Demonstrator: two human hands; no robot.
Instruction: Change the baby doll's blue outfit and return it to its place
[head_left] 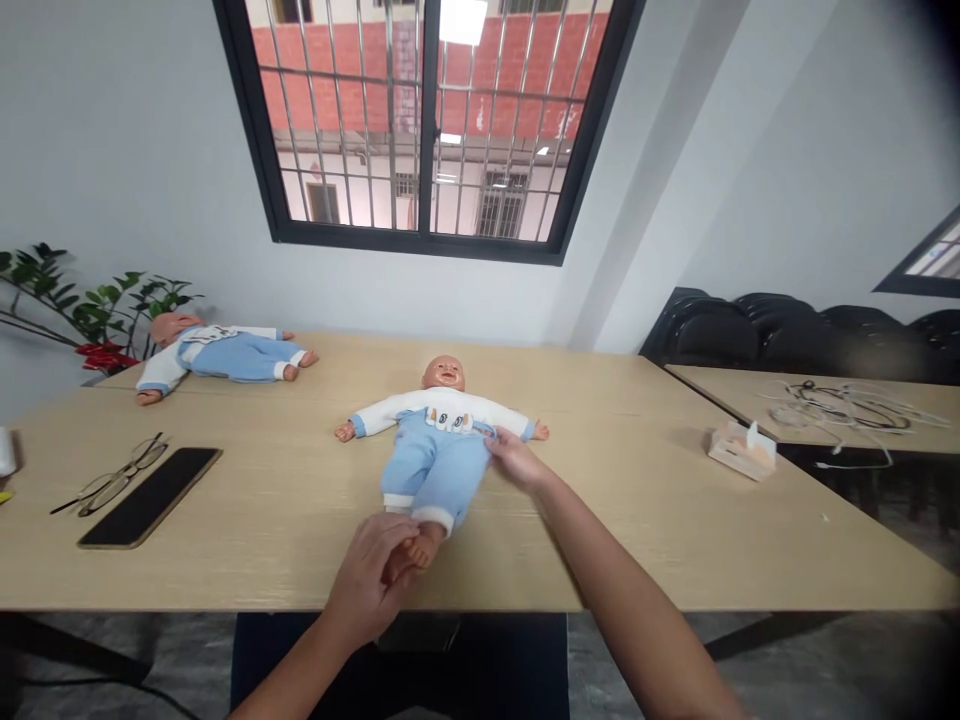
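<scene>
Two hands work on the baby doll [439, 440] lying face-up mid-counter [637, 500]. Left hand [375, 580] closes around its feet; right hand [516, 460] pinches the blue pants' waist. Pulling them down looks next.

Bright even daylight from the window [427, 120], soft shadows, wide-angle edge distortion, dark blurred right corners

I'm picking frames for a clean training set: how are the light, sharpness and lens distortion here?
Head view: soft even light, with only faint shadows beside the tissue box; the window is bright but not blown out. Wide-lens bending tilts the window frame and walls, and the right corners darken. The doll, left hand and right hand look sharp; the cables look softer.
</scene>
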